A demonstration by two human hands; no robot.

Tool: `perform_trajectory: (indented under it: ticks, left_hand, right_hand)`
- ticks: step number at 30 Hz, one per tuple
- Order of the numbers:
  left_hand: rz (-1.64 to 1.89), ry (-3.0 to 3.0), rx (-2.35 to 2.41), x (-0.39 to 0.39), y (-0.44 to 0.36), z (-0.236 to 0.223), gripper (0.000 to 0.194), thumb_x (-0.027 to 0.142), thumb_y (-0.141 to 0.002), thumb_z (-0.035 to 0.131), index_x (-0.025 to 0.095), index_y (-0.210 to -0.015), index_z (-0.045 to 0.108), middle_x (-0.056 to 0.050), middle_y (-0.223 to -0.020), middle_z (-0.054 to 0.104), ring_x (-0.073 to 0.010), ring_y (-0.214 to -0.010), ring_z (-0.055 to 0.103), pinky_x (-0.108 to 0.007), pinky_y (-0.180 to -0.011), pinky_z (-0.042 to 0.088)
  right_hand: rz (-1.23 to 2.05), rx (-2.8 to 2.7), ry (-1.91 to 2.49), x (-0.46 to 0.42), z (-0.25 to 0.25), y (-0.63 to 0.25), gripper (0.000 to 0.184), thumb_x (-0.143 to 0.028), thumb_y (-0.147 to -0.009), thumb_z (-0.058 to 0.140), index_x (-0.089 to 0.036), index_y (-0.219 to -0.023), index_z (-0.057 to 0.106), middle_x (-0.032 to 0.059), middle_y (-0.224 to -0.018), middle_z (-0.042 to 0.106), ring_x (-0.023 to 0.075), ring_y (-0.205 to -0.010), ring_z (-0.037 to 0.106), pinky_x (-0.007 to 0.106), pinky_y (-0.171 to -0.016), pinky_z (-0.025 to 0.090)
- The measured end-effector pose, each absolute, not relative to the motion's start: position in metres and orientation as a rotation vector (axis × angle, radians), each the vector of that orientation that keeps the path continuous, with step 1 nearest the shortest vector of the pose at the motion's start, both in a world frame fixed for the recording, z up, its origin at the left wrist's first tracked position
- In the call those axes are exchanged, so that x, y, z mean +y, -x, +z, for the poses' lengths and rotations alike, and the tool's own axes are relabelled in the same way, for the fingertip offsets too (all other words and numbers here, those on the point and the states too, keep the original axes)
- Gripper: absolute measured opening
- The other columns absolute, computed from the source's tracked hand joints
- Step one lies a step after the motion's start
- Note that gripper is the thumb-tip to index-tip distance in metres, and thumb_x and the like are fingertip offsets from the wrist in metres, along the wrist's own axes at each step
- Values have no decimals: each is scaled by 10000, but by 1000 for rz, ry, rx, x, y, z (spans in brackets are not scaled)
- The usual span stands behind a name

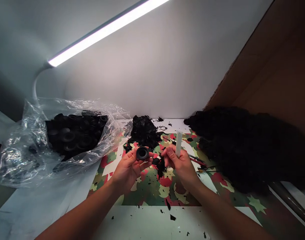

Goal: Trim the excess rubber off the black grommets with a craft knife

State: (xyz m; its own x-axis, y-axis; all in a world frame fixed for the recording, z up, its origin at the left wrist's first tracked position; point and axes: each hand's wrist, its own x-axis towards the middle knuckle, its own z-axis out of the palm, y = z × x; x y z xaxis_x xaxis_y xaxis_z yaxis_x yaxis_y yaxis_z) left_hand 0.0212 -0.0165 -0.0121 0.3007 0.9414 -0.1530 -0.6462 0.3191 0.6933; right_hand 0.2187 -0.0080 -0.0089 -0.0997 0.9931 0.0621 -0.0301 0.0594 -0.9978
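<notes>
My left hand (129, 166) pinches a small round black rubber part (142, 153) with a hollow centre, held up over the patterned mat (152, 193). My right hand (181, 163) is closed around a slim white tool (178, 144) that sticks upward from the fist. Its fingertips sit close to the right of the rubber part, and a thin strip of black trimming (159, 164) hangs between the two hands.
A clear plastic bag (29, 156) full of similar black rubber parts (74, 133) lies at the left. A heap of black scraps (143, 130) sits behind my hands. A large dark pile (249, 146) fills the right. A lamp bar (104, 30) glows overhead. A brown cardboard wall (279, 73) stands at the right.
</notes>
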Motion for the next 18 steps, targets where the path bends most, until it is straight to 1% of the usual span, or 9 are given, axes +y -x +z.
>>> perform_trajectory:
  ticks: [2, 4, 7, 10, 12, 14, 15, 16, 18]
  left_hand:
    - [1126, -561, 619, -16, -21, -12, 207, 300, -883, 703, 120, -984, 715, -120, -992, 772, -173, -843, 718, -285, -848, 572]
    - [1125, -560, 612, -16, -20, -14, 224, 312, -865, 724, 126, -988, 710, -122, -984, 770, -175, -845, 715, -286, -846, 567]
    - [1136, -605, 611, -16, -21, -17, 245, 342, -837, 751, 147, -978, 702, -102, -962, 757, -174, -842, 701, -293, -840, 553]
    - [1188, -837, 729, -17, -21, -17, 214, 343, -845, 734, 188, -988, 698, -57, -956, 724, -169, -849, 676, -286, -805, 535]
    - [1242, -1175, 912, -16, -16, -9, 196, 287, -852, 717, 208, -1031, 699, -52, -1003, 703, -184, -909, 657, -293, -820, 518]
    - [1299, -1591, 1167, -11, -3, 6, 229, 198, -865, 672, 222, -1092, 695, -57, -1076, 685, -202, -982, 635, -321, -885, 499]
    - [1331, -1790, 1308, -7, 8, 16, 253, 155, -873, 638, 224, -1111, 691, -61, -1098, 676, -210, -1011, 627, -338, -919, 488]
    - [1360, -1960, 1456, -1, 21, 26, 269, 117, -882, 595, 221, -1111, 689, -65, -1106, 667, -219, -1039, 620, -359, -961, 471]
    - [1362, -2139, 1827, 14, 55, 44, 281, 85, -901, 528, 200, -1107, 681, -84, -1111, 660, -244, -1078, 612, -396, -1002, 455]
  right_hand:
    - [1213, -1360, 1126, -8, -10, -220, 504, -523, -955, 495, -189, -580, 540, -12, -534, 474, 126, -543, 423, 274, -555, 321]
    - [1137, -1438, 1157, -7, -11, -220, 526, -498, -944, 519, -191, -519, 472, -17, -549, 443, 121, -555, 395, 276, -569, 321]
    - [1038, -1515, 1188, -7, -12, -219, 422, -454, -891, 611, -196, -585, 474, -35, -588, 432, 115, -562, 369, 265, -555, 312]
    - [973, -1505, 1218, -9, -15, -219, 344, -478, -890, 622, -203, -708, 527, -29, -638, 508, 124, -582, 445, 256, -567, 361]
    - [941, -1489, 1243, -8, -16, -225, 413, -555, -922, 553, -201, -709, 552, -19, -598, 519, 133, -563, 479, 262, -565, 389]
    - [863, -1456, 1289, -1, -16, -238, 558, -659, -919, 472, -195, -620, 550, -4, -530, 493, 133, -505, 453, 262, -500, 361]
    - [801, -1451, 1312, 4, -16, -247, 597, -688, -907, 464, -194, -579, 534, 2, -521, 482, 131, -497, 446, 261, -486, 352]
    - [747, -1445, 1320, 10, -15, -256, 611, -701, -899, 466, -192, -569, 537, 12, -536, 497, 131, -503, 453, 259, -483, 355]
    - [700, -1446, 1319, 25, -14, -275, 584, -703, -887, 488, -180, -659, 614, 30, -630, 571, 112, -486, 429, 249, -453, 333]
